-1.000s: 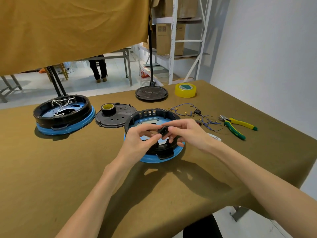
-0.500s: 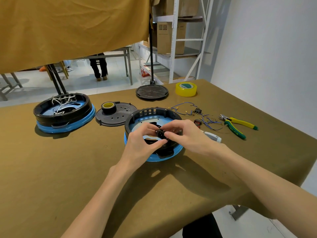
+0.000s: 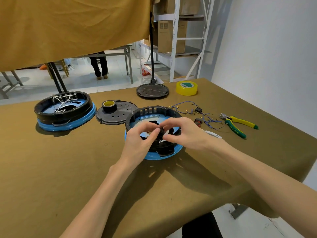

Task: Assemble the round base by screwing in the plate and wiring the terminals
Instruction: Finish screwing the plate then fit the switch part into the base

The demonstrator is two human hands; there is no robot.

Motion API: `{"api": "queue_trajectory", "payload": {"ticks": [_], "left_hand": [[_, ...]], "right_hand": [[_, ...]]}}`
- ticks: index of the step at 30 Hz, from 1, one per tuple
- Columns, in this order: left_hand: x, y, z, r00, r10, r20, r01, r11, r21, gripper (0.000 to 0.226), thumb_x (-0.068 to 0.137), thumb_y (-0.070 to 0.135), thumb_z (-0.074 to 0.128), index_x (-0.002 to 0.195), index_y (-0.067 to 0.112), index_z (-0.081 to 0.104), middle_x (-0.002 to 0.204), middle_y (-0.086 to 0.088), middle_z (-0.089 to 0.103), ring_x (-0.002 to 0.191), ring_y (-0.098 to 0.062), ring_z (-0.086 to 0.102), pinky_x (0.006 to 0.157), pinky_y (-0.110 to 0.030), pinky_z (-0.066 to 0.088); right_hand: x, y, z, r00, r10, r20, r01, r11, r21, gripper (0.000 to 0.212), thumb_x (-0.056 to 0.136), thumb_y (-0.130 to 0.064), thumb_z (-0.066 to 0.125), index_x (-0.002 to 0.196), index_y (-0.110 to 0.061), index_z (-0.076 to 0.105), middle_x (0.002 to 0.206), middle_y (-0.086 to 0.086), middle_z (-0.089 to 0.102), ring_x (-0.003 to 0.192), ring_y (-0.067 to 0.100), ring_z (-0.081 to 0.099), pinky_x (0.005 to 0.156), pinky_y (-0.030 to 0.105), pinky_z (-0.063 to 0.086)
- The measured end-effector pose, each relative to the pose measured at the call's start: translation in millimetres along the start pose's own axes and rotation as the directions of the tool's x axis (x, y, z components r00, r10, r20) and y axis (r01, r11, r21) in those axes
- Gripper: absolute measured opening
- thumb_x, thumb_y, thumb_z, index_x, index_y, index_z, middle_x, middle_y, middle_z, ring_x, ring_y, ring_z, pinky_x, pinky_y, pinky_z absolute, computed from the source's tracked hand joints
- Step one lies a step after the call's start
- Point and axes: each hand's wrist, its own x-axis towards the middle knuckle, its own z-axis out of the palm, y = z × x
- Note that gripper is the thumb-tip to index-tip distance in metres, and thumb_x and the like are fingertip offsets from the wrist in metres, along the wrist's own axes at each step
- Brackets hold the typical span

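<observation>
A round black-and-blue base [image 3: 149,112] lies open in the middle of the table. Over its near half, my left hand [image 3: 139,145] and my right hand [image 3: 185,133] pinch one small black part [image 3: 160,132] between fingertips; its details are hidden by the fingers. A black perforated plate [image 3: 120,115] lies just left of the base, with a roll of black tape [image 3: 109,106] on it. Loose blue wires with terminals [image 3: 187,109] and a small black switch [image 3: 198,110] lie to the right.
A second base [image 3: 63,112] with white wires sits at far left. A round black stand foot [image 3: 152,90] and yellow tape roll [image 3: 186,88] lie at the back. Yellow-green pliers [image 3: 238,125], a red part [image 3: 198,121] and a white piece [image 3: 212,134] lie right. The table edge runs close on the right.
Both hands have lowered the small black part from above the base's near rim down into the base, drawing closer together.
</observation>
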Motion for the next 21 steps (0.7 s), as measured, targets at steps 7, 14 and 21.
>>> {"api": "queue_trajectory", "payload": {"ticks": [7,14,21], "left_hand": [[-1.4,4.4,-2.7,0.983,0.083,0.164,-0.107,0.984,0.144,0.035,0.092,0.004,0.072,0.124,0.021,0.075,0.116,0.011,0.07,0.116,-0.004,0.061,0.105,-0.034,0.052],[-0.8,6.3,1.0,0.973,0.091,0.212,-0.131,0.974,0.186,0.037,0.098,0.005,0.064,0.132,0.021,0.07,0.12,0.008,0.065,0.117,0.001,0.056,0.099,-0.014,0.047],[1.1,7.6,7.0,0.98,0.108,0.166,-0.142,0.968,0.209,0.037,0.099,0.006,0.064,0.133,0.019,0.068,0.122,0.007,0.068,0.113,-0.001,0.059,0.1,-0.016,0.049]], "right_hand": [[-12.2,19.3,8.7,0.995,0.055,-0.081,-0.048,0.995,0.09,0.023,0.088,-0.013,0.077,0.11,-0.019,0.071,0.102,-0.012,0.074,0.102,0.001,0.068,0.088,0.013,0.051],[-9.9,23.6,4.9,0.994,0.069,-0.085,-0.064,0.996,0.057,0.014,0.092,-0.022,0.074,0.105,-0.027,0.077,0.096,-0.016,0.074,0.097,0.003,0.067,0.083,0.015,0.053],[-9.4,26.1,-0.2,0.99,0.079,-0.116,-0.069,0.993,0.093,0.019,0.095,-0.014,0.07,0.099,-0.029,0.08,0.085,-0.027,0.074,0.088,-0.001,0.068,0.076,0.009,0.048]]}}
